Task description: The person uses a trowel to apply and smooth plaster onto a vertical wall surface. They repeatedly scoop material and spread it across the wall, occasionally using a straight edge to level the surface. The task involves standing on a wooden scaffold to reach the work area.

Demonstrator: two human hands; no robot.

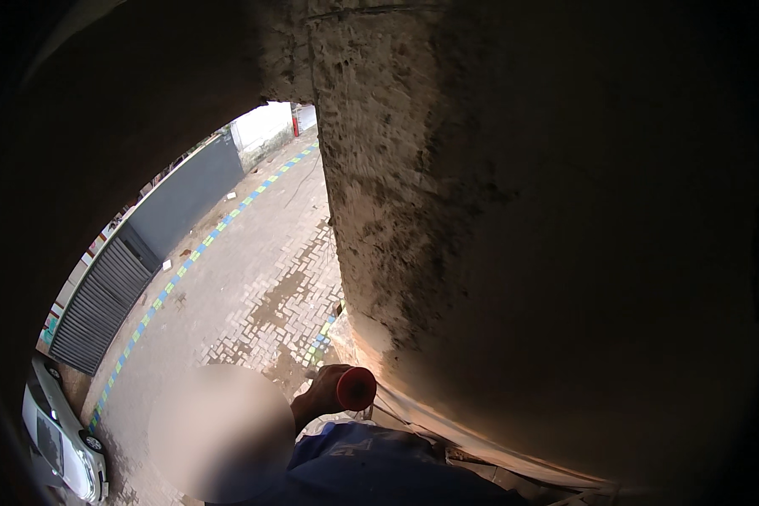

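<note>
wall (384, 177), one hand (321, 391), one red object (357, 389)

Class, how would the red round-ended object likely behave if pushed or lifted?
The red round-ended object may roll if laid sideways: its end looks circular. It seems stiff, its outline evenly round. Held in one hand, it is probably light.

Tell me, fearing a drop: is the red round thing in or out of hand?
In, apparently: the hand curls against the red round thing.
</note>
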